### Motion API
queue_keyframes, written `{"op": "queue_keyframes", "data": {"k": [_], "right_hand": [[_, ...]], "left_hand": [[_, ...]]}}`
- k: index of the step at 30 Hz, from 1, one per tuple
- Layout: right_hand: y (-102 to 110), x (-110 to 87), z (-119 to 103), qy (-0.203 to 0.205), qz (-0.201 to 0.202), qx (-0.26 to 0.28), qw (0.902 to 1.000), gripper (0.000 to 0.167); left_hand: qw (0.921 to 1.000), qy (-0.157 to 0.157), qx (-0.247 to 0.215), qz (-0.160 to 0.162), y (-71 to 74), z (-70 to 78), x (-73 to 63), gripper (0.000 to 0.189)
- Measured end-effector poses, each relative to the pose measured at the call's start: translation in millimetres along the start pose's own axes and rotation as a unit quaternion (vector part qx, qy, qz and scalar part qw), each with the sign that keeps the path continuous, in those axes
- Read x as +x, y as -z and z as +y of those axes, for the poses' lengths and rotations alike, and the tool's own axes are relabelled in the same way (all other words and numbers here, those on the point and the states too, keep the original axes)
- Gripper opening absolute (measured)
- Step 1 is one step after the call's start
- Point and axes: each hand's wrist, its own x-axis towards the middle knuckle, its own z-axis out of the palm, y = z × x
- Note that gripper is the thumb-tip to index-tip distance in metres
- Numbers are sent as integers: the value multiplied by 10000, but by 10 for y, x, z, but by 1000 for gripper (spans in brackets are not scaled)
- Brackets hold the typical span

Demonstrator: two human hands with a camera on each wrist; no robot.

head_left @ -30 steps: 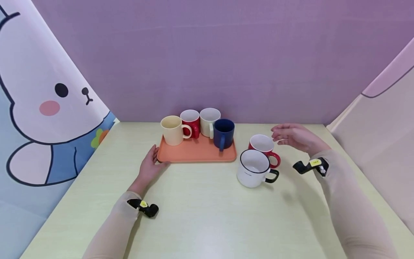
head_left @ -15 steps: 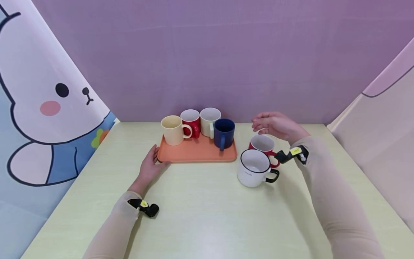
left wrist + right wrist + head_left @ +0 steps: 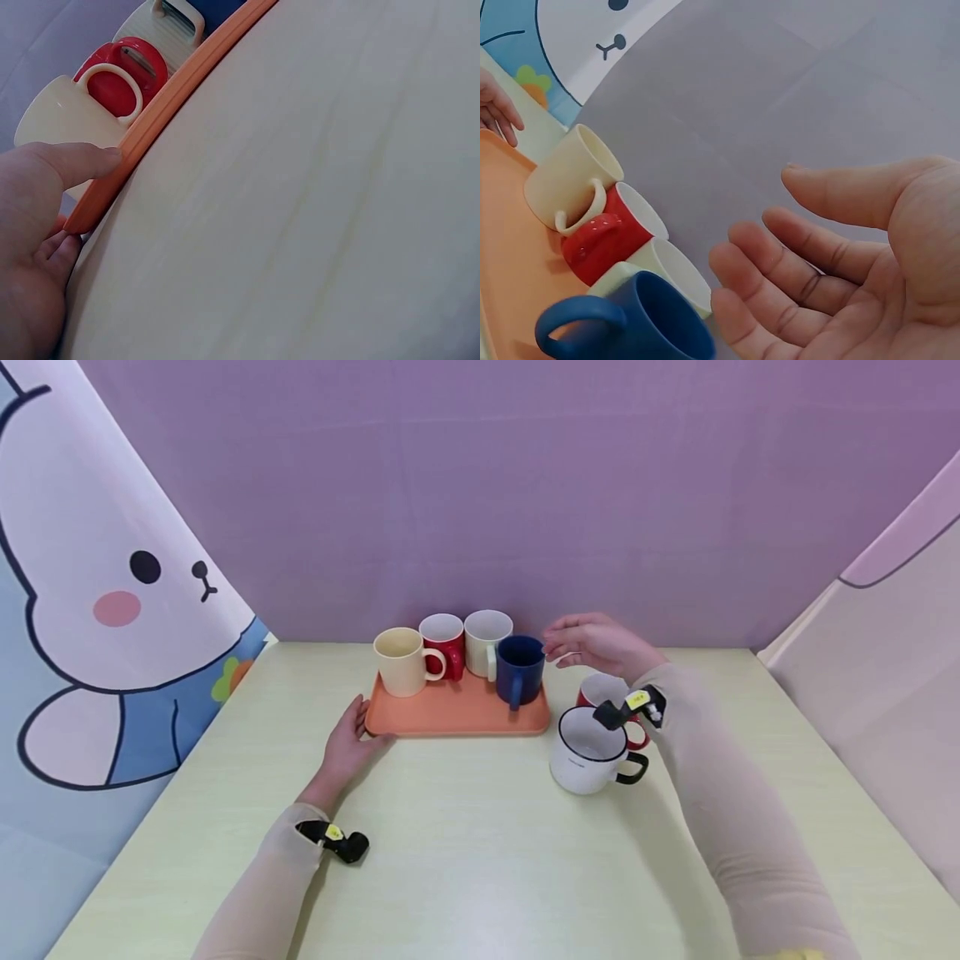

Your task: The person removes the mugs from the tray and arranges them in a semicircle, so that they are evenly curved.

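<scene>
An orange tray carries a cream mug, a red mug with white inside, a pale ribbed mug and a dark blue mug. My left hand holds the tray's front left corner. In the left wrist view its thumb lies on the rim, with fingers round the corner below. My right hand is in the air just right of the blue mug, fingertips close to its rim. The right wrist view shows its fingers loosely bent, holding nothing.
Right of the tray stand a white enamel mug with black rim and handle and, behind it, a second red mug, partly hidden by my right wrist. A purple backdrop rises behind the pale table.
My right hand has moved left from beside the second red mug, passing behind and above it, to the blue mug. The left hand, tray and mugs have stayed in place.
</scene>
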Motion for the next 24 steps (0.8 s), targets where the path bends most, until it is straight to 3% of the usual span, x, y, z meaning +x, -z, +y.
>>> {"op": "queue_keyframes", "data": {"k": [5,7,12,14,24], "right_hand": [[-120,149,11,-83,-67,-21,9999,28],[-176,205,10,-150,-90,-1,9998,30],[-309,329,20,-323,-141,50,9994,33],[-353,375,33,-353,-154,63,9992,36],[-581,630,151,-417,-36,167,9990,42]], "left_hand": [[10000,-50,-3,-6,0,-4,1,94],[10000,-35,-39,-47,13,101,-50,93],[9999,-53,-93,-73,14,114,-44,93],[9999,-77,-60,-26,0,15,5,94],[10000,-80,22,17,-7,-4,26,94]]}}
